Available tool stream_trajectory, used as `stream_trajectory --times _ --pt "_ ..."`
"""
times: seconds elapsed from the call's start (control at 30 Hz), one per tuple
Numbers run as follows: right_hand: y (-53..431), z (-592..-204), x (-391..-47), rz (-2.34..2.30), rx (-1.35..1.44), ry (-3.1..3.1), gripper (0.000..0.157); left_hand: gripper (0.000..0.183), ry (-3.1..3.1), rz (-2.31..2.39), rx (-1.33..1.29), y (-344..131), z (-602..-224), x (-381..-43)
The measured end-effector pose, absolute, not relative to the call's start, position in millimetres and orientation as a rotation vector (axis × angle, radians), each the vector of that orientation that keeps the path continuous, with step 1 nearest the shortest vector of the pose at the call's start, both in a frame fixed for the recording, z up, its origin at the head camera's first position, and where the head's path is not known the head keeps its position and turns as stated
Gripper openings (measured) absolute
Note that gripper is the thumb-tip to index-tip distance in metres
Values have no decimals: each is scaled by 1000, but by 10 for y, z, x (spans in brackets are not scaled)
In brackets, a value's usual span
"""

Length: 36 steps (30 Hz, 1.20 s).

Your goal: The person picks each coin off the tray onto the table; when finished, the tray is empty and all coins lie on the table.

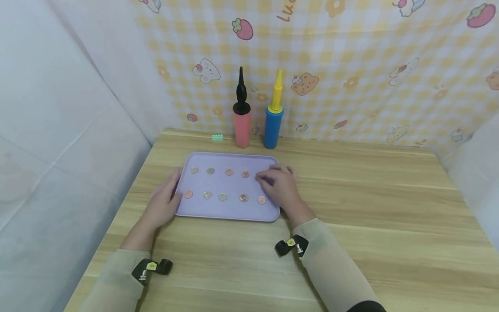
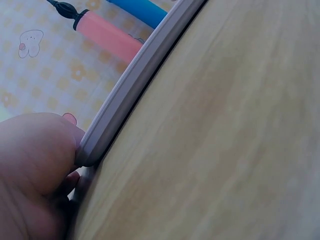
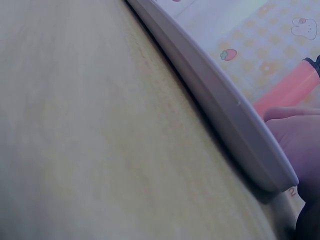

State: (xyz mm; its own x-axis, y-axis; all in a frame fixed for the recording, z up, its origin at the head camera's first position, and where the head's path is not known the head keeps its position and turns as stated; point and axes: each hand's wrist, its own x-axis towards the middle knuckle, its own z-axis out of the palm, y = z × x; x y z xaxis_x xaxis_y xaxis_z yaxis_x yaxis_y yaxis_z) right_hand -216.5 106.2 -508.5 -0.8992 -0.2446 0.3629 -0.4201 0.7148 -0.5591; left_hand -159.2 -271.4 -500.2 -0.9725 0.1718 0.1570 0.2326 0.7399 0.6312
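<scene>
A lilac tray lies on the wooden table, with several coins in two rows across it. Some are copper-coloured, like the coin in the far row; others are silvery, like the coin in the near row. My left hand holds the tray's left edge, thumb at the rim and fingers along the outer side. Over the tray's right side, my right hand has thumb and forefinger pinched together at the far row's right end, round a small coin mostly hidden by the fingertips.
Behind the tray stand a pink hand pump with a black top and a blue hand pump with a yellow top. A small mint-green block lies left of them. A yellow checked cloth hangs along the table's back edge.
</scene>
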Motion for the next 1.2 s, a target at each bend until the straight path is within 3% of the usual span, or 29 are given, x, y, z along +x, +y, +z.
stream_trajectory --times 0.27,0.53,1.2 --pt "1082 -5113 -2177 1126 450 -2627 33 72 -2865 -1073 -317 -2725 -5013 -1603" --pt "1085 -5110 -2200 1317 327 -2543 41 72 -2860 -1052 -321 -2719 -5009 -1596" --pt "1394 -5088 -2179 1368 153 -2414 33 68 -2886 -1035 -307 -2713 -5000 -1577"
